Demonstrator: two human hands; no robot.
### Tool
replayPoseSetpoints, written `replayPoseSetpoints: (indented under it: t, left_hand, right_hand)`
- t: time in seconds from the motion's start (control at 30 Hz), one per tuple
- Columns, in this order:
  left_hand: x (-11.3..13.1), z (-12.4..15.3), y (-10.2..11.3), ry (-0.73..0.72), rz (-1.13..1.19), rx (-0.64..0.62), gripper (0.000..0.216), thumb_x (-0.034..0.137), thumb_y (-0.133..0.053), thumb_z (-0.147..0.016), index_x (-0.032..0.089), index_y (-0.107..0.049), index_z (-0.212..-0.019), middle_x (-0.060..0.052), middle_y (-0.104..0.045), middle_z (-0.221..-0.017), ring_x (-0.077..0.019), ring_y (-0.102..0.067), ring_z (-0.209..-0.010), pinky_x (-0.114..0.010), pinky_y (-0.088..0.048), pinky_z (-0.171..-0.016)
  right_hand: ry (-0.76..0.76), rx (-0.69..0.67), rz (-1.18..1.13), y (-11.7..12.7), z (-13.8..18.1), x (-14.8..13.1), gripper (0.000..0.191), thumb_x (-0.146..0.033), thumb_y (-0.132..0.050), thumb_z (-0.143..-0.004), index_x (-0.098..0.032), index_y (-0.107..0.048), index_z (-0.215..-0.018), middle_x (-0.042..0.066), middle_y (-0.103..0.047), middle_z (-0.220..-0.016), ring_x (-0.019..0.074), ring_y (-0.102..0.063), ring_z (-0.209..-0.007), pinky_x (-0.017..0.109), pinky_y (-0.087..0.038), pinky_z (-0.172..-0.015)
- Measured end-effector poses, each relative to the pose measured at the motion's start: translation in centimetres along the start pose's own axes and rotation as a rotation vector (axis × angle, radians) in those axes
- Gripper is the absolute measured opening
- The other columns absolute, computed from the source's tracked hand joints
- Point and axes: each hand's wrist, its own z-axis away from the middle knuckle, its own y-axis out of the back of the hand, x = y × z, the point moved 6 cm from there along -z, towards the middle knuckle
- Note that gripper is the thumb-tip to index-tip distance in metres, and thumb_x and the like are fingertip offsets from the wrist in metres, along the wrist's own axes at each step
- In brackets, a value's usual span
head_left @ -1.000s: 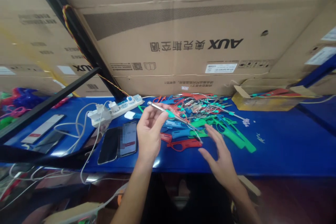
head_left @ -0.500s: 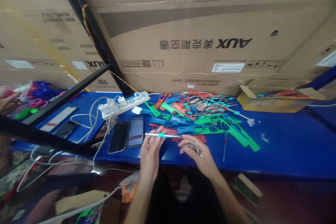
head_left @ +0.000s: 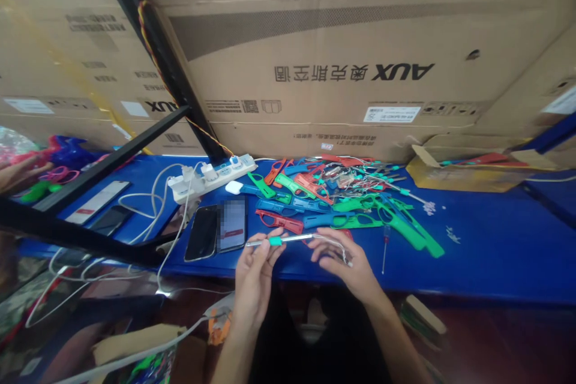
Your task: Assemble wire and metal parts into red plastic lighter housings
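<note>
My left hand (head_left: 254, 279) is closed around a thin metal tube (head_left: 294, 238) that has a green sleeve (head_left: 275, 241) on it. Thumb and fingers pinch it close to the sleeve. At the tube's right end, the fingers of my right hand (head_left: 344, 265) are curled, holding its thin white wires (head_left: 341, 245). Just behind the hands lies a red plastic lighter casing (head_left: 281, 221). Blue casings (head_left: 324, 220) and green casings (head_left: 407, 229) are heaped beyond it, with more wired metal tubes (head_left: 371, 182) among them.
A small screwdriver (head_left: 384, 249) lies right of my hands on the blue table (head_left: 486, 246). Phones (head_left: 202, 233) and a white power strip (head_left: 211, 179) are to the left. An open carton (head_left: 472, 177) stands back right. A black metal post (head_left: 166, 60) and another person's hand (head_left: 18, 174) are further left.
The tube's left end has dipped, so it now slopes down to the left. My left hand has shifted slightly left and down, and the wires bend more visibly over my right hand.
</note>
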Motion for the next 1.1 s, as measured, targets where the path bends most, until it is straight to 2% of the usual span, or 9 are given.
replayPoseSetpoints:
  t: [0.07, 0.1, 0.13, 0.17, 0.27, 0.33, 0.5, 0.93, 1.1]
  left_hand:
    - [0.7, 0.2, -0.2, -0.018, -0.002, -0.004, 0.035, 0.032, -0.088, -0.076, 0.019, -0.064, -0.098, -0.01, -0.08, -0.104, -0.0256, -0.077, -0.101, -0.037, -0.061, -0.091]
    - [1.1, 0.4, -0.4, -0.028, -0.007, -0.012, 0.034, 0.032, -0.088, -0.076, 0.019, -0.064, -0.098, -0.009, -0.08, -0.104, -0.0255, -0.077, -0.099, -0.037, -0.061, -0.091]
    - [1.4, 0.6, -0.6, -0.035, -0.015, -0.022, 0.033, 0.032, -0.087, -0.077, 0.019, -0.064, -0.098, -0.009, -0.08, -0.105, -0.0253, -0.077, -0.099, -0.037, -0.061, -0.09]
    - [1.7, 0.9, -0.8, -0.04, -0.026, -0.032, 0.031, 0.031, -0.086, -0.078, 0.02, -0.065, -0.098, -0.008, -0.08, -0.106, -0.0253, -0.077, -0.1, -0.036, -0.061, -0.09]
    - [2.1, 1.5, -1.5, -0.051, -0.058, -0.052, 0.026, 0.03, -0.083, -0.082, 0.021, -0.065, -0.099, -0.008, -0.079, -0.109, -0.0264, -0.076, -0.104, -0.034, -0.061, -0.088]
    - [2.2, 1.6, -1.8, -0.057, -0.07, -0.07, 0.025, 0.029, -0.083, -0.082, 0.021, -0.065, -0.098, -0.008, -0.079, -0.108, -0.0274, -0.076, -0.104, -0.034, -0.062, -0.086]
    - [2.2, 1.6, -1.8, -0.065, -0.091, -0.116, 0.026, 0.032, -0.083, -0.083, 0.021, -0.065, -0.098, -0.009, -0.079, -0.109, -0.0285, -0.076, -0.103, -0.036, -0.062, -0.086]
    - [2.5, 2.3, -2.7, -0.109, -0.138, -0.176, 0.024, 0.032, -0.08, -0.085, 0.021, -0.063, -0.098, -0.011, -0.078, -0.111, -0.0285, -0.076, -0.104, -0.035, -0.061, -0.085]
    - [3.1, 2.6, -2.8, -0.145, -0.178, -0.192, 0.025, 0.035, -0.079, -0.085, 0.021, -0.062, -0.096, -0.012, -0.079, -0.108, -0.0308, -0.076, -0.102, -0.042, -0.061, -0.089]
  right_hand:
    - [-0.016, -0.245, -0.032, -0.3, 0.3, -0.6, 0.078, -0.06, -0.081, -0.077, -0.026, -0.056, -0.143, 0.012, -0.069, -0.129, 0.0254, -0.07, -0.108, 0.048, -0.053, -0.101]
    - [-0.029, -0.316, -0.029, -0.3, 0.4, -0.8, 0.082, -0.064, -0.079, -0.076, -0.025, -0.054, -0.144, 0.013, -0.068, -0.132, 0.0266, -0.069, -0.111, 0.05, -0.051, -0.103]
    - [-0.043, -0.319, -0.006, -0.1, 0.3, -1.0, 0.079, -0.066, -0.076, -0.079, -0.025, -0.055, -0.143, 0.013, -0.069, -0.13, 0.0267, -0.07, -0.111, 0.05, -0.051, -0.103]
    - [-0.05, -0.249, 0.037, 0.4, 0.1, -1.1, 0.071, -0.064, -0.073, -0.083, -0.024, -0.058, -0.141, 0.012, -0.071, -0.126, 0.026, -0.071, -0.108, 0.049, -0.053, -0.101]
    - [0.0, 0.092, 0.234, 1.5, -0.4, -1.9, 0.042, -0.048, -0.072, -0.09, -0.026, -0.069, -0.125, 0.007, -0.077, -0.11, 0.0238, -0.073, -0.101, 0.042, -0.056, -0.096]
    - [0.079, 0.177, 0.328, 1.0, -0.3, -2.8, 0.028, -0.041, -0.075, -0.089, -0.027, -0.075, -0.113, 0.005, -0.078, -0.103, 0.0225, -0.074, -0.095, 0.036, -0.057, -0.09]
    - [0.216, 0.223, 0.389, -0.2, 0.1, -5.0, 0.012, -0.033, -0.071, -0.093, -0.027, -0.078, -0.099, 0.002, -0.078, -0.092, 0.0188, -0.074, -0.082, 0.03, -0.058, -0.077]
    - [0.209, 0.274, 0.356, -0.2, 0.7, -6.0, 0.01, -0.031, -0.07, -0.093, -0.024, -0.077, -0.091, 0.001, -0.077, -0.078, 0.0168, -0.072, -0.07, 0.027, -0.056, -0.066]
    - [0.254, 0.283, 0.419, -0.2, 1.0, -6.0, 0.009, -0.029, -0.069, -0.094, -0.024, -0.076, -0.091, 0.0, -0.077, -0.077, 0.0171, -0.072, -0.07, 0.029, -0.057, -0.069]
